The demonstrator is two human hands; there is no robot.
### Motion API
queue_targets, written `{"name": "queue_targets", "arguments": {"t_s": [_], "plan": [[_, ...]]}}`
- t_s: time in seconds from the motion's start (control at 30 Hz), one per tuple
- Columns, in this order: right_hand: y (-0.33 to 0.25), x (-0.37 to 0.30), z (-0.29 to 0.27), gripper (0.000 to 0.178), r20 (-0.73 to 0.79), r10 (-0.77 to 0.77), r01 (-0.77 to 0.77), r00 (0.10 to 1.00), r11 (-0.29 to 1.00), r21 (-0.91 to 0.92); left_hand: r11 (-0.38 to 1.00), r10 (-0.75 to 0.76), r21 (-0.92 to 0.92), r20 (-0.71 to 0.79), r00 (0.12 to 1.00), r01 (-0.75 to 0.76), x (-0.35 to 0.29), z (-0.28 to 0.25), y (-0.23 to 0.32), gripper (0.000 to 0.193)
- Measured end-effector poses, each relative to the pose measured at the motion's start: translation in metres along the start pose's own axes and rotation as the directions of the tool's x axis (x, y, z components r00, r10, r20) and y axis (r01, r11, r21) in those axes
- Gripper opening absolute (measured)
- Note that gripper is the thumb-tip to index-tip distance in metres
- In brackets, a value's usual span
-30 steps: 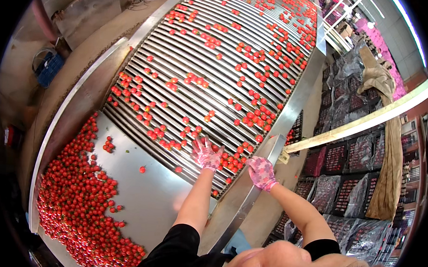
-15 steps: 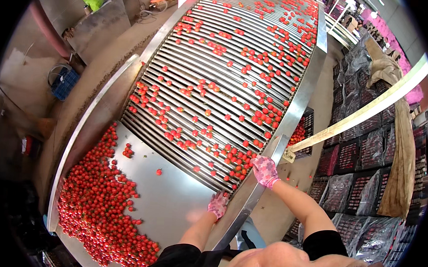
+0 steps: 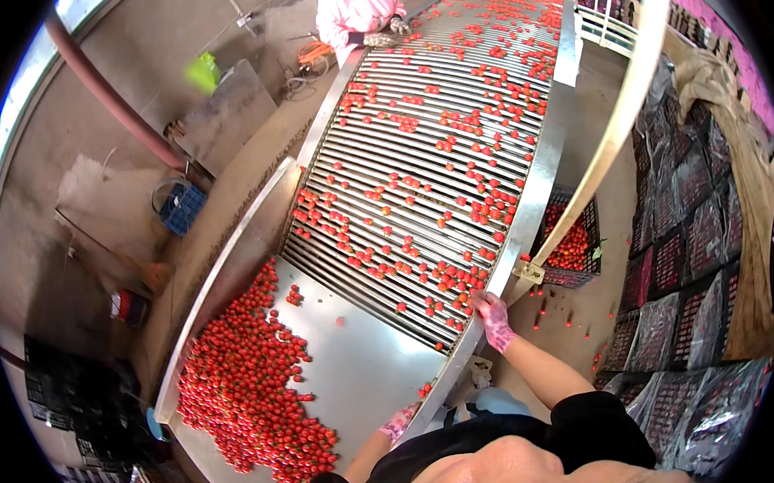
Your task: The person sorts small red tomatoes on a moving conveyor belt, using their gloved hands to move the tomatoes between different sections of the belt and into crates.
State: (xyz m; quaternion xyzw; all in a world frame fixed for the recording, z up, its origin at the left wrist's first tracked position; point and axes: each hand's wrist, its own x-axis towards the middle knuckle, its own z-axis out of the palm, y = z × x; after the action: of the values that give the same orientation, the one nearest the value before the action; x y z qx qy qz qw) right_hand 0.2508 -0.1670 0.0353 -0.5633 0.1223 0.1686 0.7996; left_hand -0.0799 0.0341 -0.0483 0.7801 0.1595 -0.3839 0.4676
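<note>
A pink-gloved right hand [image 3: 492, 320] rested bent over the metal rail [image 3: 534, 200], fingertips beside red tomatoes [image 3: 452, 275] on the rollers [image 3: 356, 149]. The left hand [image 3: 399, 422], gloved alike, reached low by the tray [image 3: 370, 336] (I couldn't tell how closed either was, or whether anything was held). More tomatoes lay heaped across the tray's left.

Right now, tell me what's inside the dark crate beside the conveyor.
Red tomatoes show in the dark crate; the pale beam hides part, and what lies deeper is covered.
</note>
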Motion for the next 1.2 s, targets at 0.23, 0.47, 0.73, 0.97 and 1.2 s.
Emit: {"name": "queue_targets", "arguments": {"t_s": [0.23, 0.47, 0.73, 0.97, 1.2], "plan": [[0.052, 0.018, -0.198, 0.022, 0.009, 0.660, -0.620, 0.751, 0.701, 0.353, 0.984, -0.079, 0.141, -0.220, 0.972, 0.112, -0.024, -0.003, 0.010, 0.050], [-0.054, 0.140, -0.257, 0.055, -0.193, 0.170, -0.159, 0.966, 0.985, 0.072, 0.959, -0.047, 0.249, -0.334, 0.942, 0.136, 0.002, 0.009, 0.028, 0.047], [-0.025, 0.013, -0.035, 0.027, 0.537, -0.423, 0.650, 0.729, 0.185, -0.737, 0.860, 0.037, 0.499, -0.276, 0.961, 0.110, -0.044, -0.001, 0.015, 0.044], [0.016, 0.014, -0.027, 0.023, 0.712, -0.003, 0.701, 0.702, -0.171, -0.692, 0.980, 0.006, 0.195, -0.249, 0.969, 0.044, -0.032, 0.018, 0.039, 0.050], [0.032, 0.019, -0.023, 0.023, 0.784, 0.059, 0.674, 0.618, -0.553, -0.490, 0.830, -0.301, -0.547, -0.268, 0.915, 0.113, -0.036, 0.019, 0.046, 0.072]]}}
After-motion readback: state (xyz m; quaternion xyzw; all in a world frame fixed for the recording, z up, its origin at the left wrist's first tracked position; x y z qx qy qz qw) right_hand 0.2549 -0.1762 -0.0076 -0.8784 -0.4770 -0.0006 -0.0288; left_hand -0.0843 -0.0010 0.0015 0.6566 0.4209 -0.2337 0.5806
